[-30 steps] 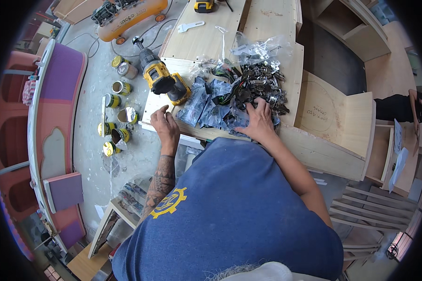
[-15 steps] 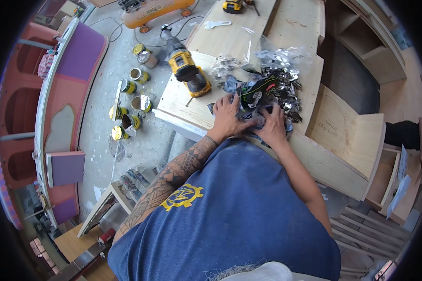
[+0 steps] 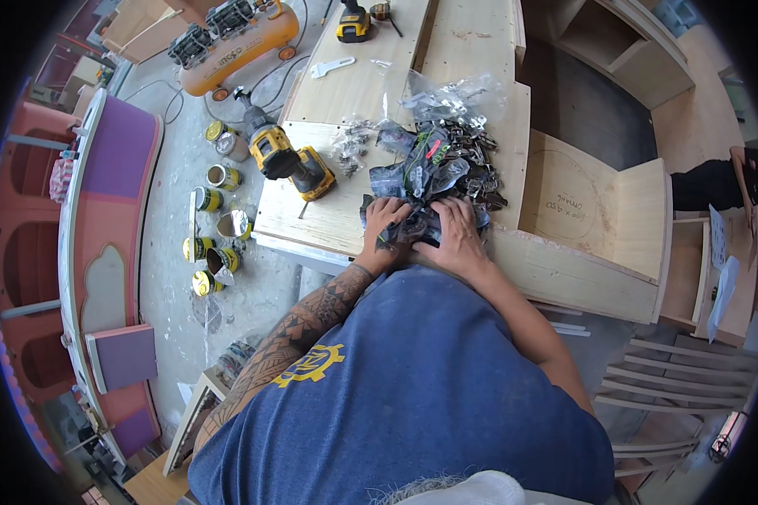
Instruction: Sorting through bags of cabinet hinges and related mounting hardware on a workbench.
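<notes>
At the near edge of the plywood surface, crumpled dark plastic bags (image 3: 419,172) with some printing lie in a heap. My left hand (image 3: 384,229) has its fingers curled over the near left part of the plastic. Beside it, my right hand (image 3: 455,242) grips the near right part, thumb toward the left hand. Shiny metal hinges (image 3: 483,172) are heaped against the bags on the right. A clear plastic bag (image 3: 459,97) with metal pieces lies behind. To the left are small metal fittings in clear plastic (image 3: 351,143) and a yellow-black cordless drill (image 3: 290,160).
Another yellow cordless tool (image 3: 354,23) and a white flat tool (image 3: 333,66) lie farther back. Open paint cans (image 3: 234,225) stand on the floor (image 3: 173,261) at left, near an orange air compressor (image 3: 244,55). Wooden cabinet parts (image 3: 598,215) are at right, where another person's arm (image 3: 743,177) shows.
The view has shifted, so the bench appears farther left. The raised dark bag has come down flatter onto the heap, and both hands now sit lower on its near edge. Another person's arm has appeared at right.
</notes>
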The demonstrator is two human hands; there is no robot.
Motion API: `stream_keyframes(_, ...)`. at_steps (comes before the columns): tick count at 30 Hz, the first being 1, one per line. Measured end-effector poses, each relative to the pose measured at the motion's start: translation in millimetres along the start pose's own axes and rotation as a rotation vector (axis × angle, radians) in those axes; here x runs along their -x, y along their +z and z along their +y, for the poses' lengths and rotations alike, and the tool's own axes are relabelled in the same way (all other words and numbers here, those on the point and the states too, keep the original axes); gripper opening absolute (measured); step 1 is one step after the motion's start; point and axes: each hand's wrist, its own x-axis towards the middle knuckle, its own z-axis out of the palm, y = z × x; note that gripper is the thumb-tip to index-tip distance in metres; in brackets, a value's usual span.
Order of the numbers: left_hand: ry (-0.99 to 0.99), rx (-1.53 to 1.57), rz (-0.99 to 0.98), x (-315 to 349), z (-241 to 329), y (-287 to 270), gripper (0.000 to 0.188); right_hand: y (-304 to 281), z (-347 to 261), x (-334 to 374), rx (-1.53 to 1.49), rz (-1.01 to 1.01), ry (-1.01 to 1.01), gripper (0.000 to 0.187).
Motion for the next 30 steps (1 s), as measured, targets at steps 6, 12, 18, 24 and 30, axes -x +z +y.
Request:
stream_keyframes(6, -0.003, 0.069, -0.031, 3, -13, 7, 0.046, -42, 2, 33, 0.137, 0.088, 0.331, 0.122)
stream_keyframes(12, 0.057, 0.048, -0.054, -1, -16, 7, 0.042, 1, 25, 45, -0.212, 0.117, 0.292, 0.139)
stream_keyframes(18, 0.165, 0.044, -0.131, -11, -11, 1, 0.037, 19, 24, 11, -0.476, 0.127, -0.036, 0.128)
stream_keyframes(24, 0.194, 0.098, -0.175, -6, -24, 8, 0.047, 8, 7, -37, -0.034, 0.106, -0.258, 0.138)
stream_keyframes(30, 0.174, 0.196, -0.186, -10, -18, -10, 0.049, 13, 16, -53, 0.109, -0.128, -0.188, 0.105)
